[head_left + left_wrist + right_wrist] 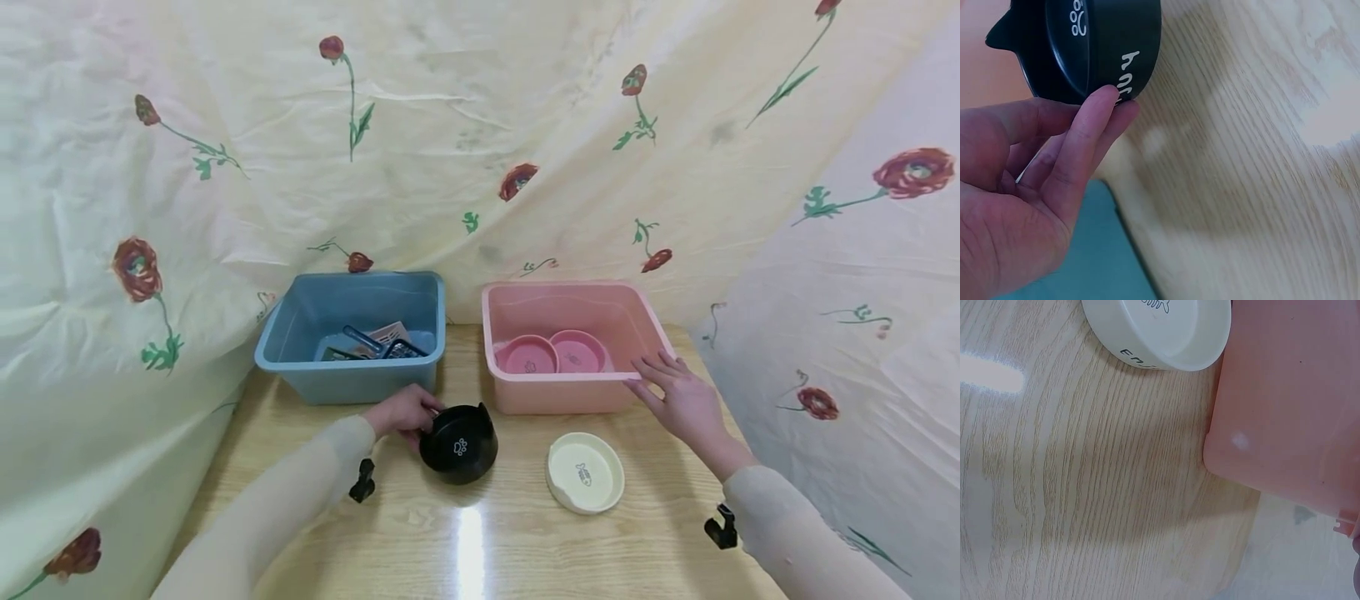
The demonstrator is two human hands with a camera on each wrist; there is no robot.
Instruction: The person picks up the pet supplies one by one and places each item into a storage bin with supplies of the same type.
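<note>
My left hand (408,414) pinches a black pet bowl (459,467) by its side wall, thumb and fingers on either side of the rim. The bowl has a white paw print inside and a raised pointed ear on its rim; it tilts over the table. White lettering shows on its outer wall in the left wrist view, partly behind the fingers. At the front right corner of a pink bin (555,396), my right hand (686,400) rests on the rim with fingers extended. A cream bowl (600,475) with a fish-bone print stands on the table before this bin.
Inside the pink bin lie two pink bowls, a left one (528,354) and a right one (577,350). A blue bin (352,383) at the left holds several items, among them a dark-handled tool (363,338). Flowered cloth (450,125) hangs behind the wooden table (525,550).
</note>
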